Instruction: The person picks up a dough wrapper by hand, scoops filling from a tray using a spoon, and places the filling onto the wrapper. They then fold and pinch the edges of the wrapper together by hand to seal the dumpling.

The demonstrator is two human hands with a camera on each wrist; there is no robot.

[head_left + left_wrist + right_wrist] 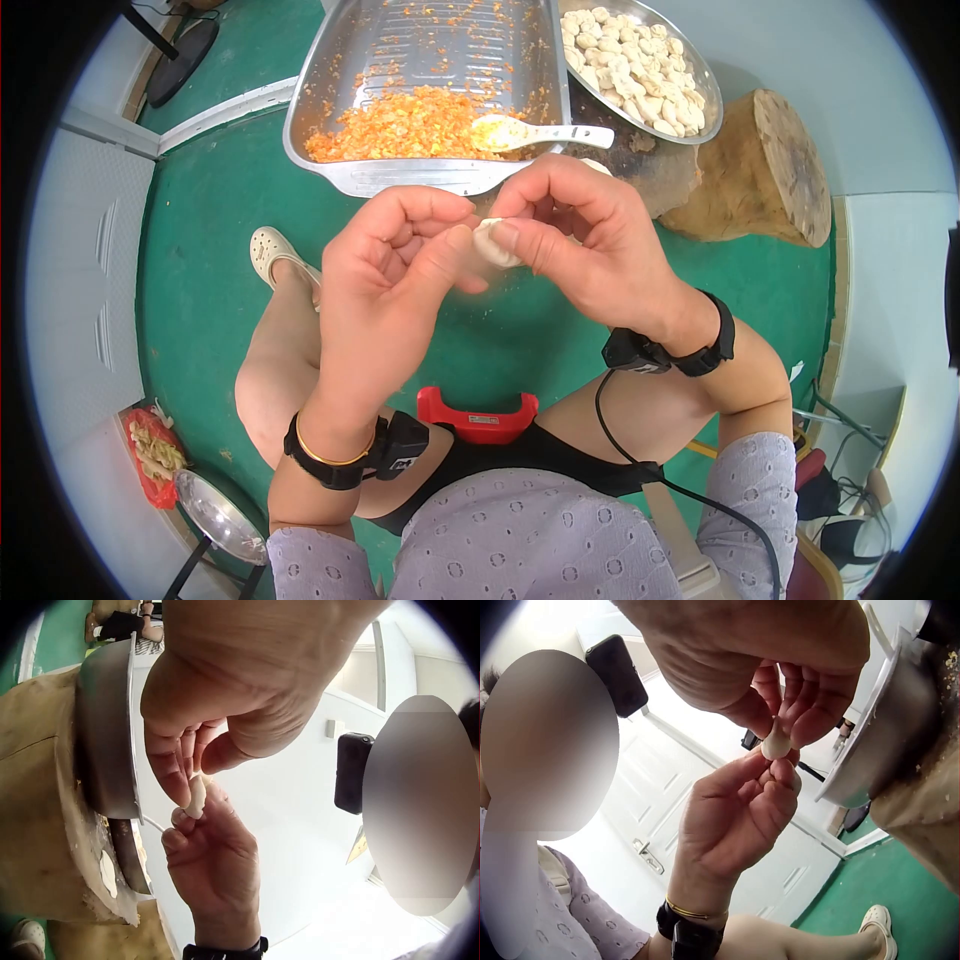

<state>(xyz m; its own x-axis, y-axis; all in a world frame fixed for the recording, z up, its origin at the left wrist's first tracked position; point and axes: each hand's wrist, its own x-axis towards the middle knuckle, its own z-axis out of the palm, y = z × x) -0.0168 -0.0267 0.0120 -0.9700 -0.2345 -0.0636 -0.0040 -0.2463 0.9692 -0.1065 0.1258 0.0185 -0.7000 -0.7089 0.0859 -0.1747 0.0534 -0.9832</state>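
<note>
Head view: dumpling (492, 243) at centre, pinched between left hand (395, 270) thumb at 9 o'clock and right hand (590, 235) fingers at 3 o'clock. Tray (400, 178) with orange filling (400, 125) and spoon (545, 133) at 12 o'clock.
Left wrist view: dumpling (196, 796) pinched, left fingers at 12 o'clock, right at 6.
Right wrist view: dumpling (776, 744) pinched, right fingers at 12 o'clock, left thumb and forefinger at 6.

The left hand (247, 682) filled the upper frame, its fingertips pinching a small white dumpling (196, 796) from above. The right hand (214, 862), with a black strap (225, 949) at its wrist, met the same dumpling from below in a thumb-and-finger grip. Just left of both hands stood a metal pan (105, 735), resting on a cracked wooden stump (34, 795).
</note>
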